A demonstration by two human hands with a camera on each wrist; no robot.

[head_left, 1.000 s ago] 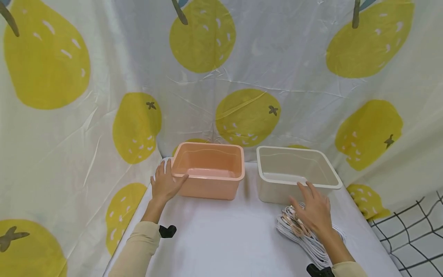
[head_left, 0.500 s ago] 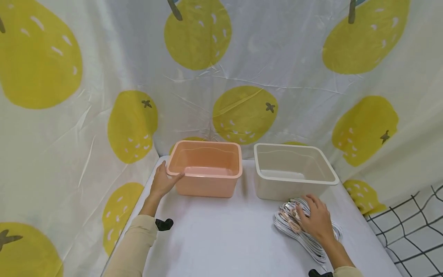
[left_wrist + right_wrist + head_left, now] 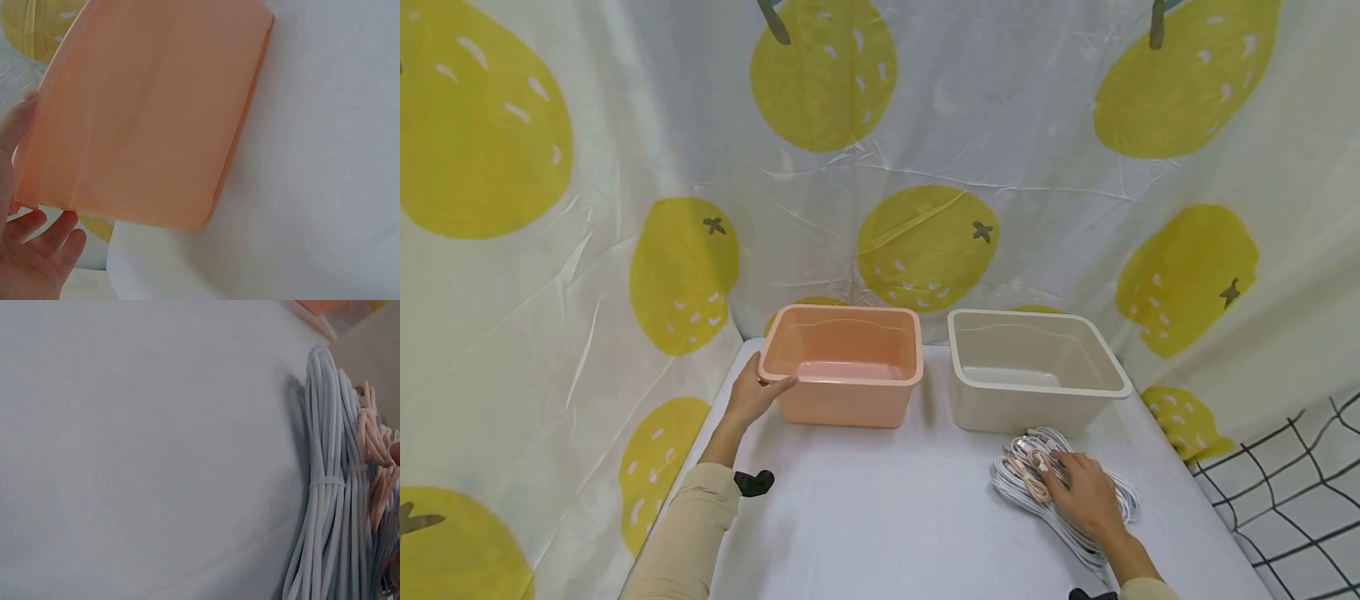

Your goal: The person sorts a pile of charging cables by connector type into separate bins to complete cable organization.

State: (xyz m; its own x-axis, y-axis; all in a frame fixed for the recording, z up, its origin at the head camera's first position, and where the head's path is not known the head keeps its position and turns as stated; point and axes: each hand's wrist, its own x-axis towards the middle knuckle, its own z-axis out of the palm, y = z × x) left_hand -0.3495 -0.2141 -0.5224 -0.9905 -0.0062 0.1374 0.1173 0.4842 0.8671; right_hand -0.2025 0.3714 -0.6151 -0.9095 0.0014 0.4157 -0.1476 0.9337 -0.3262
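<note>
At the left front corner of the peach plastic bin (image 3: 842,404), my left hand (image 3: 751,398) grips the rim. In the left wrist view the thumb lies on the bin's front side (image 3: 125,125), while the fingers (image 3: 62,240) curl at its left side. My right hand (image 3: 1086,500) lies over a pile of bundled white cables (image 3: 1037,500). Its thumb and fingertips come together at a small pink cable (image 3: 1039,487) on top of the pile. The right wrist view shows tied white cable bundles (image 3: 325,481) and the pink cable (image 3: 375,440), with just a fingertip at the edge.
A cream plastic bin (image 3: 1015,408) stands right of the peach one, close behind the cables. Both bins rest on a white-covered table (image 3: 865,508). A fruit-print curtain (image 3: 820,225) hangs behind and to the left; a black wire grid (image 3: 1292,492) is at the right.
My right hand has come down from above the cables onto the pile, and its fingertips have closed in at the pink cable. The left hand has settled its grip on the peach bin's corner.
</note>
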